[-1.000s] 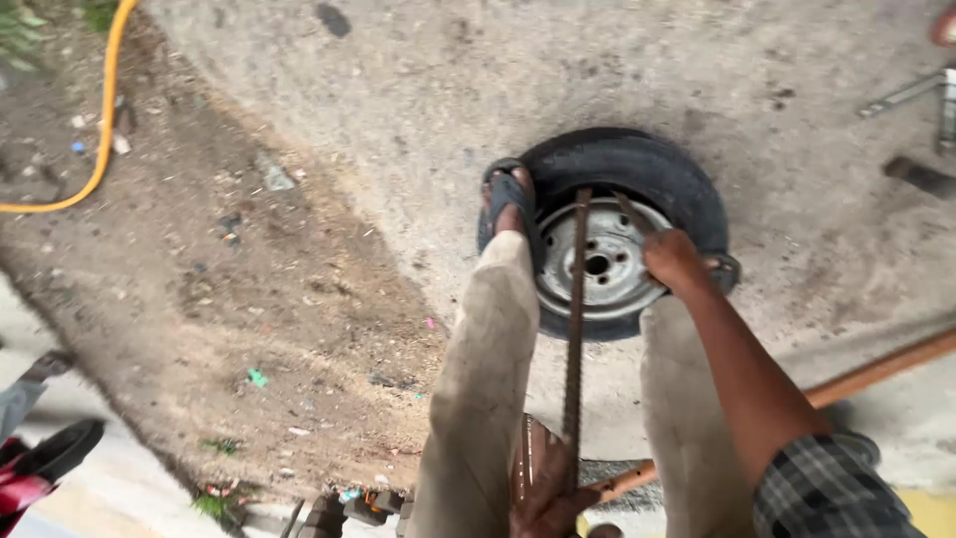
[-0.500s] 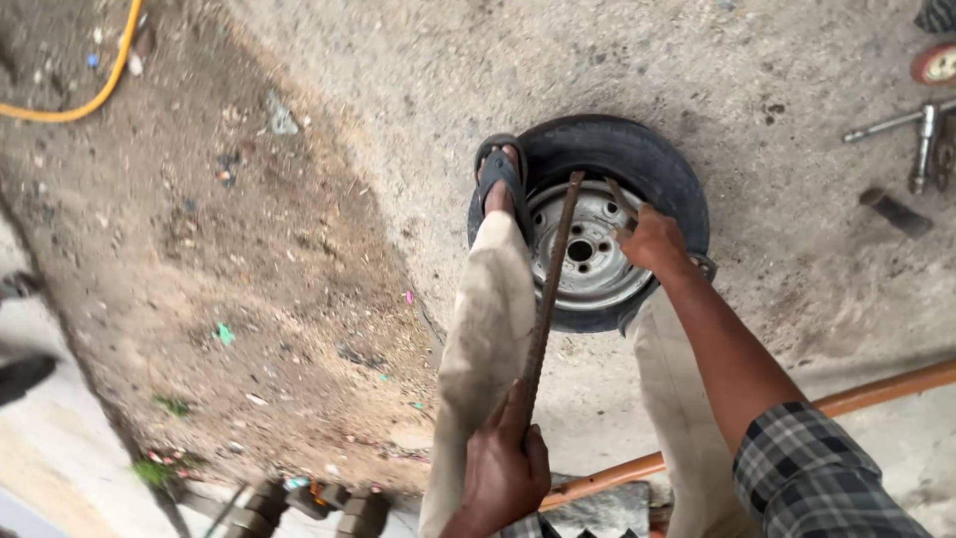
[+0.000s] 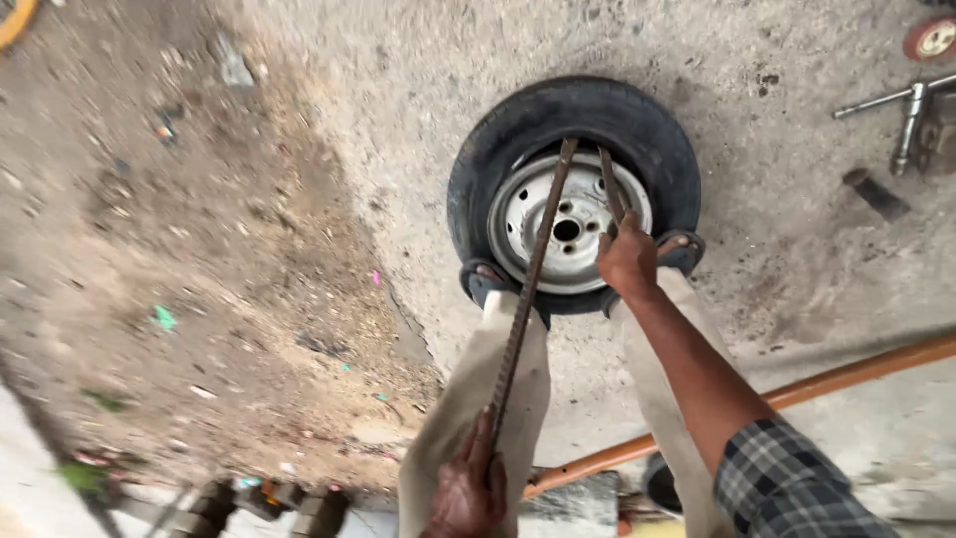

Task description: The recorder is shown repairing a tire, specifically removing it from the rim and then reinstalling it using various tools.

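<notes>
Ground: rough concrete floor (image 3: 757,90), pale and gritty, giving way to a patch of packed dirt (image 3: 199,259) strewn with small bits of litter.

Wheel: a small car wheel lies flat on the concrete, black tyre (image 3: 478,189) around a dull silver steel rim (image 3: 518,229) with a centre hole and a ring of bolt holes. The tyre looks worn and dusty.

Feet: the person stands on the near edge of the tyre in sandals, one foot (image 3: 488,279) on each side, pale trouser legs running down toward the camera.

Long bar: a thin, rusty, ribbed iron bar (image 3: 523,299) runs from the far lip of the rim, across the wheel's face, back to the person. Its long axis points almost straight away from the body, tilted a little to the right at the far end.

Left hand: the left hand (image 3: 468,488) is closed around the near end of the long bar, low in the view (fingers wrapped, thumb side up). It is well back from the wheel.

Short bar: a second, shorter bar (image 3: 609,184) is hooked at the far rim edge just beside the first, the two forming a narrow V.

Right hand: the right hand (image 3: 627,259) is clenched on the short bar's near end, right over the rim. This is the hand nearer the wheel, with a checked sleeve at the elbow.

Nearby: an orange pipe (image 3: 846,379) lies slantwise behind the legs; a wheel wrench (image 3: 901,105) rests on the concrete to the right, well apart from the tyre.
</notes>
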